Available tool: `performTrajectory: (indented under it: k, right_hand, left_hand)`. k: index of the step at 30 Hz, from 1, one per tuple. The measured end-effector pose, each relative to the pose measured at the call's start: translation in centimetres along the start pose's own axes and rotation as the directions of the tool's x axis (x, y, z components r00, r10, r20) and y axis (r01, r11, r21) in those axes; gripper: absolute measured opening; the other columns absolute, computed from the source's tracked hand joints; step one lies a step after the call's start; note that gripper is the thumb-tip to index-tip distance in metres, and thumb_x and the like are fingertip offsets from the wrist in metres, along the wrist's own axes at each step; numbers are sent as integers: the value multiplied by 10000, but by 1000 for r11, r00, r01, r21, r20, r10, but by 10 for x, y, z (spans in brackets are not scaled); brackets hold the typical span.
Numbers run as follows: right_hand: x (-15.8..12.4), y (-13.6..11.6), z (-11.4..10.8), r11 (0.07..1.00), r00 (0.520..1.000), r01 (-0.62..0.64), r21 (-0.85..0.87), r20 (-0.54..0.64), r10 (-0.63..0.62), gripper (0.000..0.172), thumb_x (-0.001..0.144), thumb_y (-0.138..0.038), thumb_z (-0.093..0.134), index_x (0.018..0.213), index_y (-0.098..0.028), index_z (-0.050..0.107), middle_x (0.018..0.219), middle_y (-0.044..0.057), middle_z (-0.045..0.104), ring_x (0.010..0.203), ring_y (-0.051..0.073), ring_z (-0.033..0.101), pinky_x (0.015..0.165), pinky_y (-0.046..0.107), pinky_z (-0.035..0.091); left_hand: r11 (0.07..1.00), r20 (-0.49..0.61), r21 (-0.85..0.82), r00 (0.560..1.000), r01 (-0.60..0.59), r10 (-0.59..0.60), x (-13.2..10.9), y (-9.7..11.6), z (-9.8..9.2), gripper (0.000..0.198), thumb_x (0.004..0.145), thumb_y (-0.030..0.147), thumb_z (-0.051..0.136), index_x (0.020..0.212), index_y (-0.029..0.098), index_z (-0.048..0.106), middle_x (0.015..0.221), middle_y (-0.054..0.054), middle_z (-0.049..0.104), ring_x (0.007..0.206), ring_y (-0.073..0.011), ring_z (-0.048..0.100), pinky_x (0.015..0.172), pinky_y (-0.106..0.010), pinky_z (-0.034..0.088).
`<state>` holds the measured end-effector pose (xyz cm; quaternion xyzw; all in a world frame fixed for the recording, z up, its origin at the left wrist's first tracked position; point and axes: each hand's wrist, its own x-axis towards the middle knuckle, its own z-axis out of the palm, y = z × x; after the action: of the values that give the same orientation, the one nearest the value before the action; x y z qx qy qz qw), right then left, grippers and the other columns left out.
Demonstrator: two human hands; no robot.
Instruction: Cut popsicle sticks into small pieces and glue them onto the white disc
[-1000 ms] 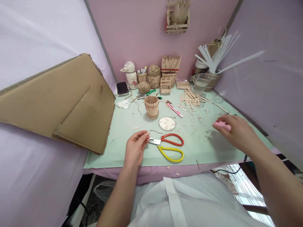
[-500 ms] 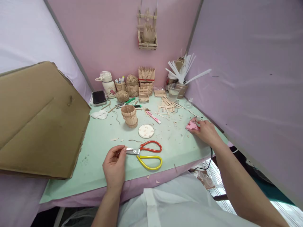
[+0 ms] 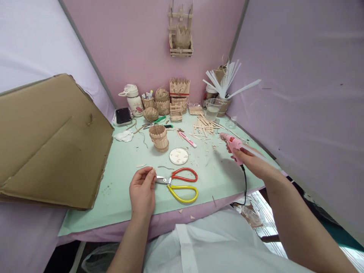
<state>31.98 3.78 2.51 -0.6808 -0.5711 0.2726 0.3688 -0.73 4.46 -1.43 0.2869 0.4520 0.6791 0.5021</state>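
A pink hot glue gun [image 3: 234, 145] is gripped in my right hand [image 3: 250, 161], raised above the table's right side, with its nozzle pointing left and a glue stick out of its back. My left hand [image 3: 143, 185] is closed in a pinch near the front edge, beside the blade tips of the scissors [image 3: 176, 184]; what it pinches is too small to make out. The scissors lie flat, with one red and one yellow handle. Behind them are a round white lid [image 3: 178, 156] with small wood pieces on it and a wooden stick pot [image 3: 159, 138].
A large cardboard sheet [image 3: 54, 148] leans at the left. Loose wooden sticks [image 3: 205, 125] and a pink pen [image 3: 187, 139] lie mid-table. A water cup [image 3: 212, 110], twine balls [image 3: 150, 113] and a bottle [image 3: 133, 100] stand at the back. A black cord [image 3: 245, 185] hangs over the front edge.
My right hand has lifted the glue gun off the table and turned it, nozzle to the left. My left hand keeps its pinch beside the scissors. The view has shifted slightly.
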Motion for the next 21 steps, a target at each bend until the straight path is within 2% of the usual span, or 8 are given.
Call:
performTrajectory:
  k: [3, 6, 12, 15, 21]
  right_hand:
    - [-12, -23, 17, 967, 994, -72, 245, 100, 49, 455, 827, -558, 453, 1086, -212, 595, 1095, 86, 638, 892, 210, 620, 686, 297, 494]
    - [-25, -45, 36, 931, 992, -64, 359, 122, 21, 432, 854, -549, 420, 1074, -219, 591, 1099, 82, 636, 843, 191, 631, 674, 300, 492]
    - [-54, -71, 80, 912, 977, 22, 410, 186, -107, 441, 880, -537, 368, 985, -188, 615, 954, 74, 660, 751, 168, 597, 631, 282, 472]
    - [-68, -75, 100, 888, 951, 59, 456, 244, -188, 456, 884, -541, 348, 1035, -189, 596, 932, 62, 652, 703, 155, 559, 575, 265, 451]
    - [-83, -78, 111, 879, 936, 92, 467, 261, -237, 444, 901, -522, 323, 1016, -205, 611, 954, 54, 642, 736, 160, 540, 606, 263, 446]
  left_hand:
    - [999, 17, -51, 1000, 8, -7, -1, 0, 8, 186, 619, 208, 725, 773, 172, 627, 772, 9, 582, 658, -65, 539, 623, -193, 430]
    - [997, 31, -81, 999, 8, -5, -2, -2, 11, 201, 632, 199, 718, 806, 188, 619, 790, 15, 592, 676, -64, 552, 642, -195, 429]
    - [993, 14, -111, 999, -41, 42, -3, -5, 7, 222, 645, 192, 712, 840, 211, 608, 790, 20, 613, 697, -69, 568, 653, -193, 425]
    - [990, 20, -130, 998, -52, 55, -3, -5, 4, 226, 648, 184, 714, 846, 210, 608, 783, 18, 616, 698, -68, 566, 645, -186, 422]
    - [991, 43, -130, 998, -44, 50, -4, -5, 3, 239, 652, 178, 716, 865, 204, 610, 787, 12, 613, 697, -67, 559, 620, -172, 419]
